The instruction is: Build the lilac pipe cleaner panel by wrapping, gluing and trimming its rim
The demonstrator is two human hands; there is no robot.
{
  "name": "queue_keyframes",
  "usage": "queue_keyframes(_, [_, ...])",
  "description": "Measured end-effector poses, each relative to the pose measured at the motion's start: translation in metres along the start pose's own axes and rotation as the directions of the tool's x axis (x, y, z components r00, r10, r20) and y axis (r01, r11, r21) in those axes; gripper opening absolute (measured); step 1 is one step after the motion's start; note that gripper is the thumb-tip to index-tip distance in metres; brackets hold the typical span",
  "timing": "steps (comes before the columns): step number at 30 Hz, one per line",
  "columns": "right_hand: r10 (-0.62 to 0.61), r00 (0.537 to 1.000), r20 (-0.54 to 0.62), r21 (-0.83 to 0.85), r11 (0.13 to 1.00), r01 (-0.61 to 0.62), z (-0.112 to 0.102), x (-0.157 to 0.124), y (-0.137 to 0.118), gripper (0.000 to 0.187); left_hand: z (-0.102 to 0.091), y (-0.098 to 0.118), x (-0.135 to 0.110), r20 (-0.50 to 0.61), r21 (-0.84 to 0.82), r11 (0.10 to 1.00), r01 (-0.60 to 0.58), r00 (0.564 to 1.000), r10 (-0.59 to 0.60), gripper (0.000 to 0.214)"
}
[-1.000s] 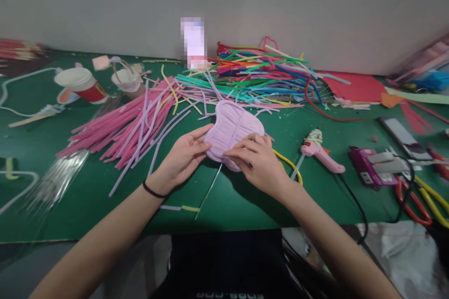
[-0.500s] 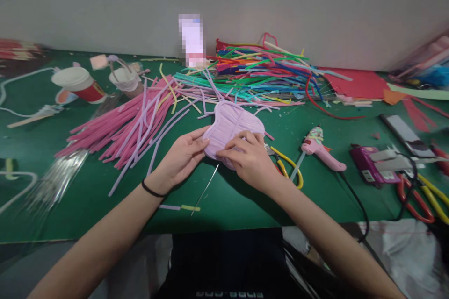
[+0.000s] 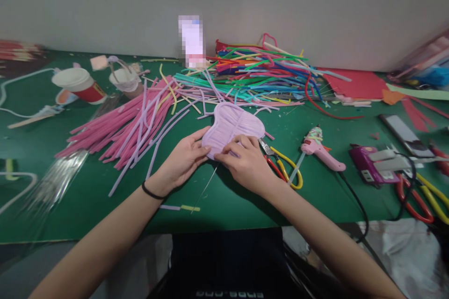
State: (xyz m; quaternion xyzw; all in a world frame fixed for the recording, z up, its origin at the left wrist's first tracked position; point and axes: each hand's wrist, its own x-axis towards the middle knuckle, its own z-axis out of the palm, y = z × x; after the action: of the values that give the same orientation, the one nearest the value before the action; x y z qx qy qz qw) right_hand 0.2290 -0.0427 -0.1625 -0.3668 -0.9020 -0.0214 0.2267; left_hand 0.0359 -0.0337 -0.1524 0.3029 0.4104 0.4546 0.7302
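A lilac heart-like shape of wound pipe cleaners (image 3: 232,124) lies on the green mat (image 3: 224,196) in front of me. My left hand (image 3: 182,161) grips its lower left edge with fingers curled. On its lower right part rests my right hand (image 3: 247,163), fingers bent and pinching at the lilac strands. A thin bare wire (image 3: 206,187) runs down from under the shape between my hands.
Pink and lilac pipe cleaners (image 3: 119,126) fan out at left, a mixed-colour pile (image 3: 259,72) lies behind. Red-and-yellow pliers (image 3: 282,168), a pink glue gun (image 3: 321,152), a purple tool (image 3: 370,168), scissors (image 3: 417,196), a phone (image 3: 403,133) and paper cups (image 3: 82,85) surround them.
My right hand has slid left and down along the shape's lower edge, uncovering the pliers beside it. The left hand holds nearly still.
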Motion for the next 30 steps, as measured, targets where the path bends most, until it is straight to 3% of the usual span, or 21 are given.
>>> queue_keyframes(4, [0.010,1.000,-0.011,0.008,1.000,-0.010,0.001,-0.001,0.000,0.025,0.001,-0.001,-0.001,0.038,0.048,0.999,-0.022,0.999,0.020,0.073])
queue_keyframes(11, [-0.023,0.997,-0.078,0.030,0.999,0.025,0.007,-0.003,0.002,0.022,-0.002,-0.004,0.001,-0.100,0.405,0.913,-0.052,0.990,0.101,0.075])
queue_keyframes(20, [0.052,0.998,-0.038,0.246,0.968,-0.041,-0.003,-0.004,0.007,0.026,-0.008,0.005,0.000,0.055,0.146,0.989,0.024,0.998,-0.032,0.062])
queue_keyframes(26, [0.026,0.999,-0.047,0.237,0.971,-0.014,-0.003,-0.003,0.007,0.025,-0.010,0.005,0.001,0.000,0.048,0.998,0.039,0.999,-0.039,0.066])
queue_keyframes(30, [0.014,0.997,-0.075,0.195,0.981,0.001,-0.002,-0.004,0.005,0.023,-0.005,0.001,0.001,0.090,0.058,0.998,-0.004,0.996,-0.001,0.067])
